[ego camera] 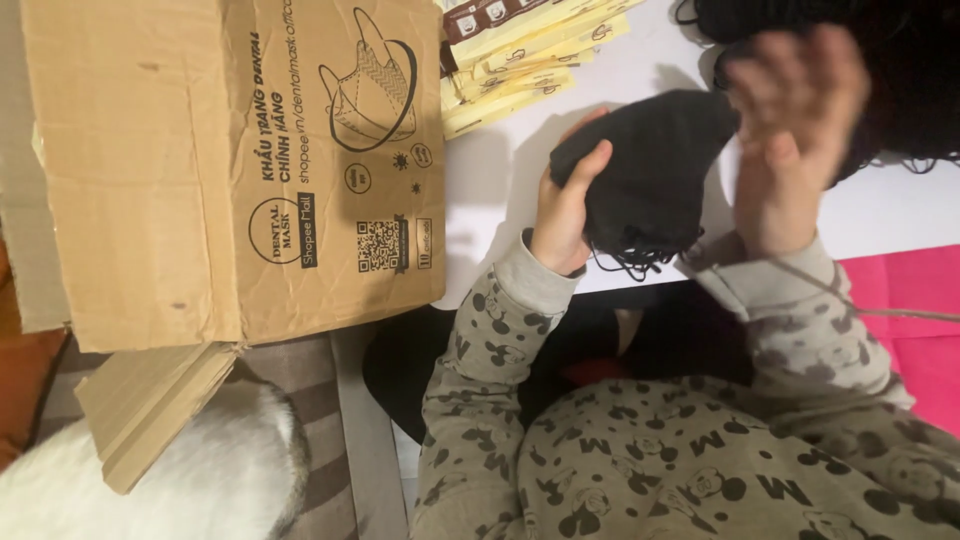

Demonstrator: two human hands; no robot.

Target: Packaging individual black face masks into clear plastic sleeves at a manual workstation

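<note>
A printed cardboard box (pixel 230 170) stood at the left. Beside it the left hand (pixel 565 205) gripped a stack of black masks (pixel 650 170) above the white table (pixel 500 180); the blurred right hand (pixel 795 130) was spread open against it, a black heap (pixel 880 60) waiting beyond

The left hand (pixel 565 205) grips a stack of black face masks (pixel 650 170) by its left edge, thumb laid across the front, ear loops dangling from the bottom. The right hand (pixel 795 140), blurred, is open with its palm against the stack's right side. Left of the stack stands a large cardboard box (pixel 230 170) printed with a mask drawing. Above and to the left of the stack, yellow flat packets (pixel 520 70) lie fanned on the white table (pixel 640 60). Right of the stack lies a pink sheet (pixel 915 310).
</note>
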